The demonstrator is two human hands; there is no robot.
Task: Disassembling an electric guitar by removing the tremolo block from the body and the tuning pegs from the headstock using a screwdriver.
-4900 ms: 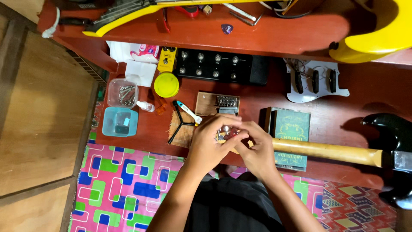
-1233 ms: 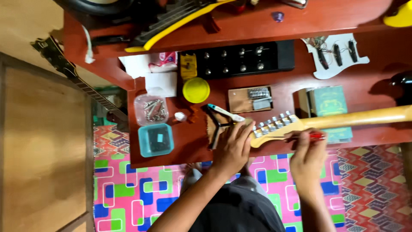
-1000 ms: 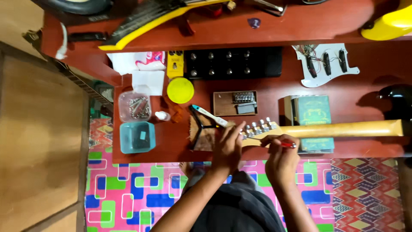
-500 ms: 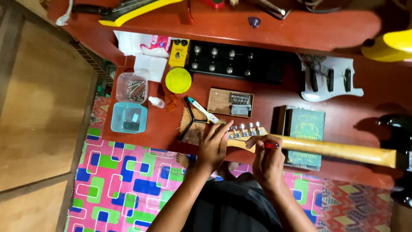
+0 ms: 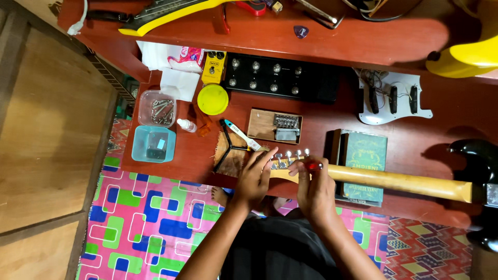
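A pale wooden guitar neck [image 5: 399, 181] lies along the front of the red-brown table [image 5: 321, 111], joined to a black guitar body [image 5: 480, 161] at the right. My left hand [image 5: 254, 179] grips the headstock, where several metal tuning pegs [image 5: 290, 155] stick up. My right hand [image 5: 313, 189] is closed on a red-handled screwdriver [image 5: 313, 166] held at the pegs. A woven mat [image 5: 231, 155] sits under the headstock end.
On the table: a clear box of screws [image 5: 157, 108], a blue box [image 5: 153, 144], a yellow lid [image 5: 212, 99], a black pedal unit [image 5: 280, 78], a metal bridge on a wooden block [image 5: 275, 125], a white pickguard [image 5: 393, 99], a green book [image 5: 365, 153]. A yellow guitar [image 5: 467, 52] lies on the upper shelf.
My view shifted and steadied over the table. My right hand brought the red-handled screwdriver from beside the neck up to the tuning pegs. My left hand stays on the headstock.
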